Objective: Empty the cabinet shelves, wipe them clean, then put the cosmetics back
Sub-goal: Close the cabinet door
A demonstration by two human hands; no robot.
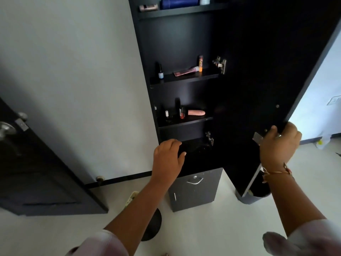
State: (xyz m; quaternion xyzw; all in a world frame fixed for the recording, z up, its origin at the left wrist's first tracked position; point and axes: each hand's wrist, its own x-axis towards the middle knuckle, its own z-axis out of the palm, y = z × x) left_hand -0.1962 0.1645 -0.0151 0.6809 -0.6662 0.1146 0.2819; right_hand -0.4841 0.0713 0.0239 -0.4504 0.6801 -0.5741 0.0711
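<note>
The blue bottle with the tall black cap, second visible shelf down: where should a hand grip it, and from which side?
Probably pinch the black cap of the blue bottle from the front: it stands upright on the shelf, apart from the tube, and only that side is open.

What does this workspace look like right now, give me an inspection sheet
Surface: cabinet shelves, dark, stocked.
Job's things: nail polish, pink tube lying and orange-capped stick upright on one shelf; white-capped bottle, red bottle and beige tube on the shelf below; blue container on top.
Clutter: bin on the floor under the cabinet door.
Grips: left hand at the lowest open compartment, holding nothing; right hand grips the cabinet door's lower edge.
Cables: nothing seen.
Surroundings: room door at left, white wall.
</note>
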